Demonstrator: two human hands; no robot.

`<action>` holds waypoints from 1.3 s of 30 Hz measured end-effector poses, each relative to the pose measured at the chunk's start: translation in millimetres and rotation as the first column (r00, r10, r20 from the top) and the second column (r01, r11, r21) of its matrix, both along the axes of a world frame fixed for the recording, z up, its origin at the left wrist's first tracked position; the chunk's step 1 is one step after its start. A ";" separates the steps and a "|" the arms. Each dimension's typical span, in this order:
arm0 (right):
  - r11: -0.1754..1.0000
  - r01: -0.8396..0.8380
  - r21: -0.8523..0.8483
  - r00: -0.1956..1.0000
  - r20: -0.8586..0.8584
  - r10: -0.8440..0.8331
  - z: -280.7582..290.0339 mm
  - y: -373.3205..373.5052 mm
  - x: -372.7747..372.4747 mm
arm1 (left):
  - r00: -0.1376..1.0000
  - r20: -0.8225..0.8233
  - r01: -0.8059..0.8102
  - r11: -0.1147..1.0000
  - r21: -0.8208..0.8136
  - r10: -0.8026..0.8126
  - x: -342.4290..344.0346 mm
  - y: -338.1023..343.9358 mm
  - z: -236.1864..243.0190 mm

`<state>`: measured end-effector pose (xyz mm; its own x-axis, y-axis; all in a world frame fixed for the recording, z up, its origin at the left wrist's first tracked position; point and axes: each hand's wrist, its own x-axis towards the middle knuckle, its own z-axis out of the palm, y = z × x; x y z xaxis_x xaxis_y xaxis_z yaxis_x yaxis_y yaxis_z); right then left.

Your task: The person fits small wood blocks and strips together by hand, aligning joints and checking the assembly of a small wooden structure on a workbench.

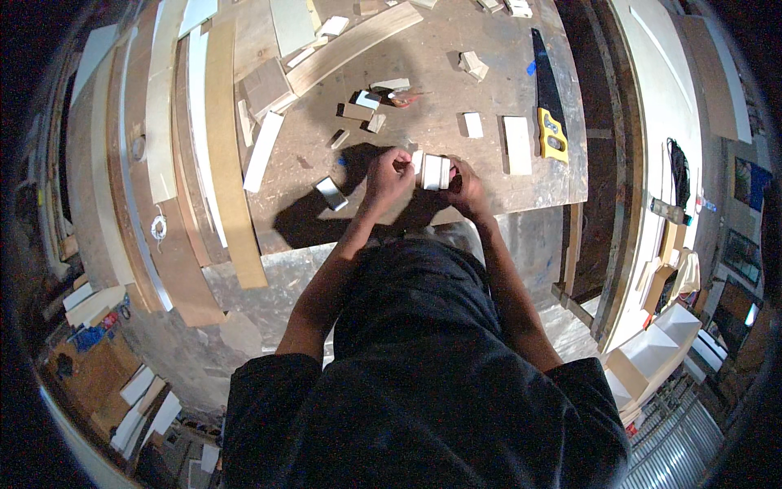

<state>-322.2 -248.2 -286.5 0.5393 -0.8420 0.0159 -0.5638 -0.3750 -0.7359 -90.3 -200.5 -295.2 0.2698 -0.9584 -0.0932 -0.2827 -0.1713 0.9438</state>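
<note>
White block assembly point(432, 171), a small stack of white-faced wood pieces, sits between both hands just above the near edge of the workbench point(423, 122). Left hand point(388, 175) is closed around the stack's left end, fingers curled over the top, knuckles up. Right hand point(462, 183) grips the right end, fingers wrapped tight; palm side is hidden, so the exact finger contact can't be read. Both hands touch the stack; whether it rests on the bench or is held just off it can't be told.

Just left of the left hand: small white-faced offcut point(331, 193) lying flat in the shadow of the arms. Beyond the left hand, further up the bench: cluster of small wood scraps point(368, 102) with a reddish-handled tool point(405, 98) among them. Left of that, a long white strip point(263, 151) lying at an angle.

Just beyond the right hand: small white square piece point(472, 124), and beside it a larger white rectangular panel point(517, 145). Further right of the right hand: handsaw point(547, 98) with a yellow handle and dark blade, lying along the bench edge, well apart from the hands.

Far left of the left hand: long boards point(220, 147) stacked lengthwise along the bench side.
</note>
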 end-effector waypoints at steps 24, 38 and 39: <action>0.946 -0.194 0.260 0.981 0.063 0.183 10.0 -80.7 33.8 | 0.970 -0.229 -0.088 0.996 -0.024 0.081 -4.2 -28.6 -22.6; 0.924 -0.217 0.314 0.974 0.135 0.183 -3.9 -87.2 19.6 | 0.994 -0.105 -0.006 1.000 0.024 0.009 -9.1 -23.7 -26.0; 0.934 -0.236 0.268 0.970 0.120 0.211 -3.1 -87.2 21.2 | 0.994 -0.106 -0.004 1.000 0.026 0.007 -9.0 -22.7 -26.3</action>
<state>-300.9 -335.3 -289.6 0.7213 -0.6771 -0.1460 -0.4174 -0.2566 -0.8718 -99.2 -223.3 -321.5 0.2625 -0.9538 -0.1461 -0.1800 -0.1971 0.9637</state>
